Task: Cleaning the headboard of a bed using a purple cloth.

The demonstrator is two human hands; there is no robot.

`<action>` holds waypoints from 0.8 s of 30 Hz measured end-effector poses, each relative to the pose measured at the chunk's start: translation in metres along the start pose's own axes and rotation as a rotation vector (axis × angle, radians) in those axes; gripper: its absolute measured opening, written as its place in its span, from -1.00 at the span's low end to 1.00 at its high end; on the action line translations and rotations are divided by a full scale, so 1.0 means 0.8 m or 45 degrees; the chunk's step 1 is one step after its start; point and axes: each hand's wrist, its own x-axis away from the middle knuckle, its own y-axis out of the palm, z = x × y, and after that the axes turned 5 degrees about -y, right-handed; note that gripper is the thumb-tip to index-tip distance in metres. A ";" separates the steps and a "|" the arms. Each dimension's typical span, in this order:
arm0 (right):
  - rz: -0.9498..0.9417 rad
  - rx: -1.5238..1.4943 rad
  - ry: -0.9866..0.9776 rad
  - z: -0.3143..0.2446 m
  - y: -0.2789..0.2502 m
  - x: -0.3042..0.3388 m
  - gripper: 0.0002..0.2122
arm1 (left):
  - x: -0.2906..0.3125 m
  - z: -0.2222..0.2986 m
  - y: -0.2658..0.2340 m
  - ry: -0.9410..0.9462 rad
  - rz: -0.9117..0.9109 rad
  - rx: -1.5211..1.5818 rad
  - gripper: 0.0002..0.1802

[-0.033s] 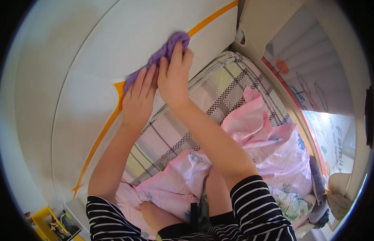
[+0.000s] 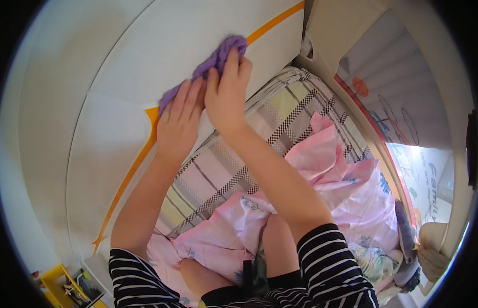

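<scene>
A bunched purple cloth [image 2: 208, 65] lies against the white headboard panel [image 2: 162, 46], over its orange stripe [image 2: 275, 23]. My right hand [image 2: 226, 97] grips the upper end of the cloth, its fingers curled onto it. Beside it and lower, my left hand [image 2: 178, 123] presses the lower part of the cloth to the panel with its fingers close together. The two hands are nearly touching. Some of the fingertips are hidden in the folds.
Below the panel is a mattress with a plaid cover [image 2: 249, 149]. A rumpled pink floral sheet [image 2: 347, 190] lies over it and around my legs. A printed curtain [image 2: 403, 92] hangs at the right. At lower left stands a yellow box [image 2: 62, 280] with small items.
Both hands and the purple cloth have shifted slightly up and to the right along the orange stripe. The bedding looks the same.
</scene>
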 end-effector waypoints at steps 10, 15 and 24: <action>0.022 0.337 -0.231 0.078 -0.069 -0.141 -0.68 | -0.154 0.064 0.040 0.149 0.193 0.074 -0.57; 0.117 0.302 -0.008 0.076 -0.065 -0.149 -0.67 | -0.172 0.074 0.053 0.161 0.174 0.032 -0.52; -0.107 0.192 0.064 0.045 -0.075 -0.132 -0.70 | -0.139 0.061 0.000 -0.025 -0.065 0.028 -0.48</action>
